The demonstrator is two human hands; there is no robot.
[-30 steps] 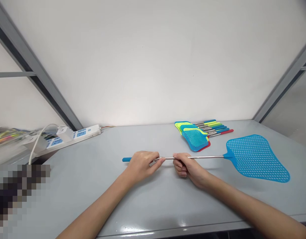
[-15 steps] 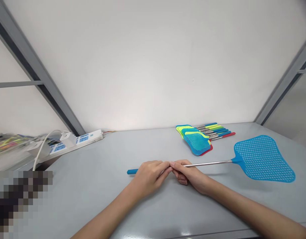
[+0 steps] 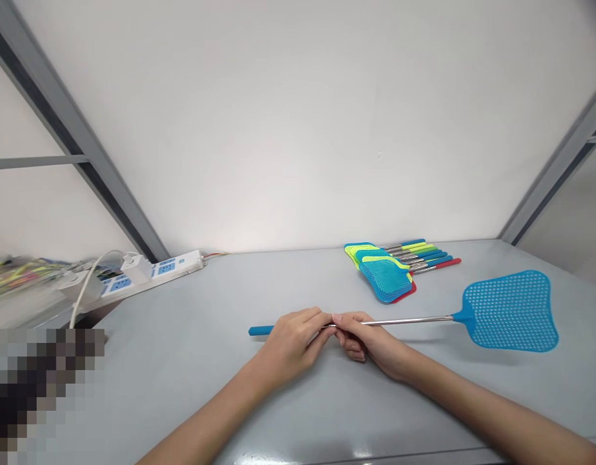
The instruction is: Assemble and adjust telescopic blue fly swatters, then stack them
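A blue fly swatter (image 3: pixel 511 313) with a thin metal rod lies sideways across both hands, just above the table. My left hand (image 3: pixel 298 336) is closed round the rod near the blue grip, whose end pokes out at the left. Close beside it, my right hand (image 3: pixel 360 332) pinches the rod between thumb and fingers, palm side up. The thumbs and fingertips of both hands almost meet at the middle. To the right, the mesh head stands off the table and casts a shadow.
Several fly swatters (image 3: pixel 387 278) in blue, yellow-green and red lie overlapped at the back of the grey table (image 3: pixel 181 361). A white power strip (image 3: pixel 157 274) with plugged-in adapters (image 3: pixel 136 268) runs along the left edge. A pale wall (image 3: pixel 278 129) rises behind.
The swatter's head has turned about its rod, and its outer edge now sits further left. Both hands keep their hold in nearly the same place. The view has shifted slightly.
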